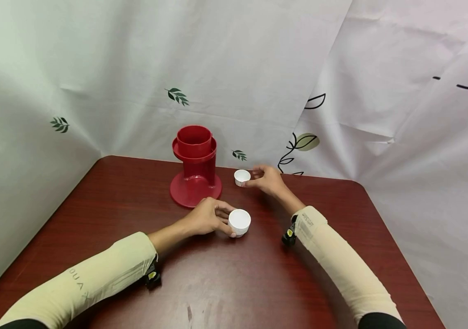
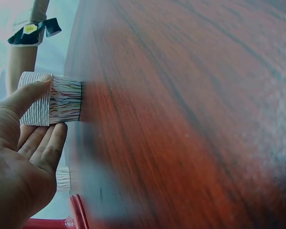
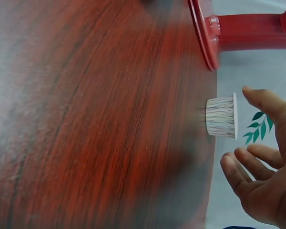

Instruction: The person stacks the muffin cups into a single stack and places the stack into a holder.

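My left hand [image 1: 207, 217] grips a stack of small white paper cups [image 1: 239, 223] near the middle of the table. In the left wrist view, the stack [image 2: 66, 101] shows many nested rims and a body with coloured wavy lines; the thumb presses its near side while the fingers lie along the other. Farther back, a single small paper cup [image 1: 242, 177] stands upright near the table's far edge. Around it my right hand [image 1: 270, 181] holds thumb and fingers spread. A gap separates them from the cup [image 3: 221, 116] in the right wrist view.
A red stand [image 1: 197, 176] with a round base and a cylindrical holder on top rises left of the single cup. The dark reddish wooden table [image 1: 234, 283] ends at a white cloth backdrop [image 1: 135, 82] with leaf prints.
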{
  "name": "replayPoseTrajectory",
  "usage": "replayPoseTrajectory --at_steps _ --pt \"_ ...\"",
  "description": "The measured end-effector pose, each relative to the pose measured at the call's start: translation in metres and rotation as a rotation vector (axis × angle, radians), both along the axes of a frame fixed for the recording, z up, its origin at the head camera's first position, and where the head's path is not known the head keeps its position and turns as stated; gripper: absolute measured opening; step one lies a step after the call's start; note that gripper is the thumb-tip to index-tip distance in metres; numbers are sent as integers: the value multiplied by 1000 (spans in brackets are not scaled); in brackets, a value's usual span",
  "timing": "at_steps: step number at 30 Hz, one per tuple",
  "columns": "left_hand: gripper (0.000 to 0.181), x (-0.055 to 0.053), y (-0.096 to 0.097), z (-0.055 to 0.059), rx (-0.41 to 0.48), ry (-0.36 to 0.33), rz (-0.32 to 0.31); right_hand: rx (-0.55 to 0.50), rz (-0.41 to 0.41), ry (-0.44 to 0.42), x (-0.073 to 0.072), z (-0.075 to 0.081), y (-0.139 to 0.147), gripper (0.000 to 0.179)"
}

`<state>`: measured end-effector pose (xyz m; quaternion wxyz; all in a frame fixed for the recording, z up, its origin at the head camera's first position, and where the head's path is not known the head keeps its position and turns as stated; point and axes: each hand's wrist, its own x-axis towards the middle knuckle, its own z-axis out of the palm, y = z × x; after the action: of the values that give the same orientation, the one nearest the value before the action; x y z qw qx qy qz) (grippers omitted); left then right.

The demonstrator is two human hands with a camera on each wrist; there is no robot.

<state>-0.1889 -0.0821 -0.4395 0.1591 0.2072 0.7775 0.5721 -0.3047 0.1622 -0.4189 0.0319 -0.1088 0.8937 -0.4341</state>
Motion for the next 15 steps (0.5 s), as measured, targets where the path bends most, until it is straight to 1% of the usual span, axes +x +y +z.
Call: replayPoseTrajectory --at_steps 7,15 --pt "56 -1 0 1 -5 2 0 41 -3 -8 -6 -6 -5 64" --pt "56 0 -1 2 -16 -2 2 46 -8 -13 -11 -13 -7 64"
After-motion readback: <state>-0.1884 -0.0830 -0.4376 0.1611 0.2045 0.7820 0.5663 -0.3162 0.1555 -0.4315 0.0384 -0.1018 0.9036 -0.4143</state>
